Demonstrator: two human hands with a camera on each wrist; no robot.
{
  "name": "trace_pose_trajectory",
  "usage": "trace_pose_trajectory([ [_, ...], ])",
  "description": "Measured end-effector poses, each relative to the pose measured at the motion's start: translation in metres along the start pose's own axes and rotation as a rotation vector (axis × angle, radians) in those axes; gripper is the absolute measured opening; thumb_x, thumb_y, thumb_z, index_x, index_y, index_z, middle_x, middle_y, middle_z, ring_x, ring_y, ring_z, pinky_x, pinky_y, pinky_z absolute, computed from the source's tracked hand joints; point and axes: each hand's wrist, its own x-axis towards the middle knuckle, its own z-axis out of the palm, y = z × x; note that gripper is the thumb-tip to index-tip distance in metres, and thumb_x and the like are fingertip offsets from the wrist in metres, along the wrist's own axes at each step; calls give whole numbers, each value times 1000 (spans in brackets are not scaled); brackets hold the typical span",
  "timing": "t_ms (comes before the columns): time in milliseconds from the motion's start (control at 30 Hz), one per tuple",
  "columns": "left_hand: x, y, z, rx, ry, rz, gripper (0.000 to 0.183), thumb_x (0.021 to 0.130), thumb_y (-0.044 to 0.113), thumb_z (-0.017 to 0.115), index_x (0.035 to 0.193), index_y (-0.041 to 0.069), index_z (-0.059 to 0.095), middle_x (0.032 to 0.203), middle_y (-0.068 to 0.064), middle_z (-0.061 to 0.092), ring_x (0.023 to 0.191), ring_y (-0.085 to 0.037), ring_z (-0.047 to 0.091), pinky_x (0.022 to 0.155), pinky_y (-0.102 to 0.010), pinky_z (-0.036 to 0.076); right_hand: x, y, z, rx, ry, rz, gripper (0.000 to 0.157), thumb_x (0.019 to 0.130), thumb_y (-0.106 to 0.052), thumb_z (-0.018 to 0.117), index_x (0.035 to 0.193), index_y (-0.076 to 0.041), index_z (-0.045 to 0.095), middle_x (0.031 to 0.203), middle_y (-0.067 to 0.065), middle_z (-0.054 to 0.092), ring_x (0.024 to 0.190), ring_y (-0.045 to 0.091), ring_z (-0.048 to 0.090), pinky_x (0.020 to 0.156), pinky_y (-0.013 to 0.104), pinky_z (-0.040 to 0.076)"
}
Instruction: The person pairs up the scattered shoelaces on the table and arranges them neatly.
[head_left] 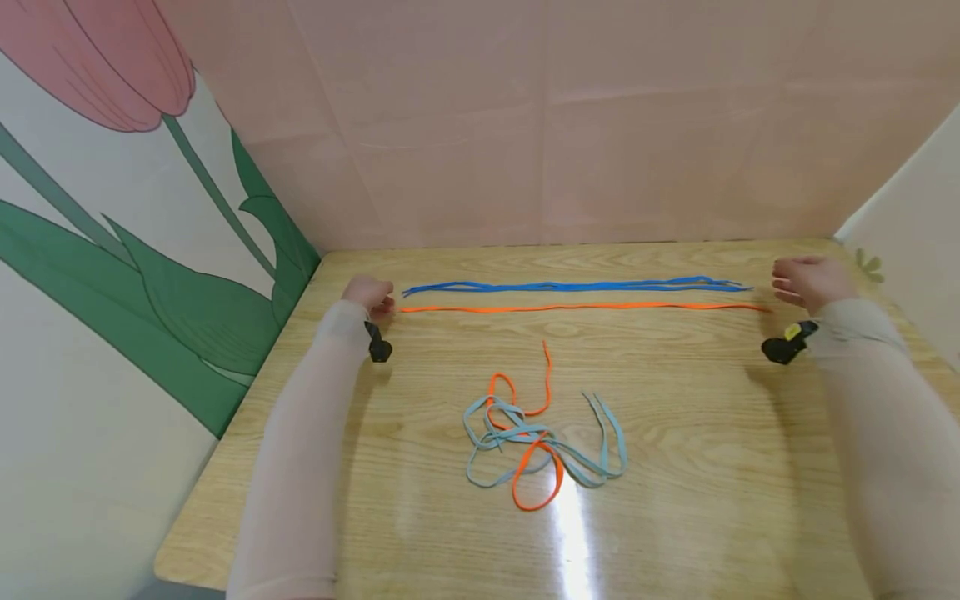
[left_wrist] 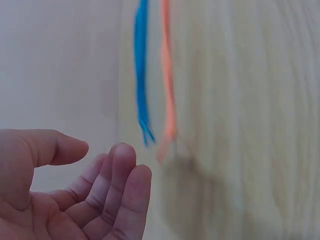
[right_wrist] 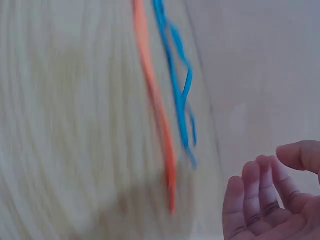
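Observation:
An orange shoelace lies stretched nearly straight across the table, just in front of several blue shoelaces laid side by side. My left hand hovers by the left tip of the orange lace, fingers loosely bent and holding nothing; the left wrist view shows thumb and fingers apart. Beyond the right ends of the laces is my right hand, also holding nothing, its fingers relaxed. Closer to me, a loose tangle holds a pale blue-grey shoelace and another orange shoelace.
The wooden table meets a pink sheet at its back edge. A panel with a printed tulip stands along the left side, and a white panel along the right.

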Motion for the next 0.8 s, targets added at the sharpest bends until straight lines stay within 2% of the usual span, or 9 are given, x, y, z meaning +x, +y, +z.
trace_pose_trajectory([
  [33, -5, 5, 2, 0, -7, 16, 43, 96, 18, 49, 136, 1, 49, 107, -14, 64, 75, -16, 63, 79, -31, 57, 0, -2, 3, -25, -24, -19, 17, 99, -30, 50, 110, -18, 47, 72, -25, 58, 70, -8, 61, 71, 13, 53],
  [100, -14, 15, 6, -16, -35, 46, 44, 97, 18, 49, 137, 2, 47, 112, -16, 63, 81, -19, 64, 86, -35, 56, 1, -8, 14, -84, -46, -57, 20, 100, -32, 47, 115, -18, 44, 74, -28, 56, 73, -10, 60, 74, 13, 53],
  [200, -26, 27, 17, -50, -95, 82, 43, 98, 17, 49, 138, 2, 46, 115, -18, 61, 88, -22, 64, 94, -40, 52, 1, -15, 33, -191, -80, -108, 16, 102, -29, 42, 116, -21, 44, 78, -32, 54, 76, -13, 58, 77, 12, 52],
  [267, -32, 32, 27, -61, -132, 109, 42, 98, 16, 49, 137, 1, 47, 114, -18, 61, 91, -24, 64, 97, -43, 50, 0, -18, 47, -216, -86, -130, 11, 102, -26, 42, 112, -21, 45, 79, -32, 54, 77, -13, 58, 77, 13, 52],
  [400, -43, 40, 50, -29, -218, 172, 37, 100, 16, 49, 133, -2, 51, 114, -21, 62, 96, -30, 64, 98, -46, 49, -3, -21, 71, -292, -123, -149, 20, 102, -28, 43, 117, -16, 46, 85, -29, 54, 80, -12, 58, 79, 15, 52],
  [533, -62, 48, 73, 48, -317, 238, 36, 101, 18, 49, 130, -4, 53, 118, -24, 61, 108, -39, 61, 97, -48, 49, -8, -19, 88, -394, -167, -141, 40, 102, -35, 43, 128, -5, 45, 97, -19, 55, 82, -11, 58, 80, 19, 53],
  [600, -73, 53, 85, 103, -369, 277, 34, 101, 19, 49, 127, -3, 54, 120, -24, 61, 112, -40, 59, 97, -48, 49, -10, -18, 95, -435, -186, -146, 45, 103, -35, 42, 131, 1, 43, 98, -19, 56, 82, -10, 58, 80, 22, 54],
  [700, -88, 58, 102, 200, -435, 345, 32, 101, 20, 48, 123, -2, 56, 118, -22, 63, 110, -38, 61, 95, -47, 50, -10, -16, 105, -448, -214, -138, 48, 103, -32, 42, 134, 5, 41, 93, -23, 56, 82, -7, 59, 80, 25, 54],
  [800, -100, 62, 119, 292, -499, 406, 29, 101, 21, 48, 119, 0, 56, 116, -21, 65, 106, -35, 63, 92, -45, 52, -11, -15, 114, -439, -221, -128, 46, 103, -27, 44, 133, 8, 42, 93, -20, 58, 82, -4, 60, 80, 27, 55],
])
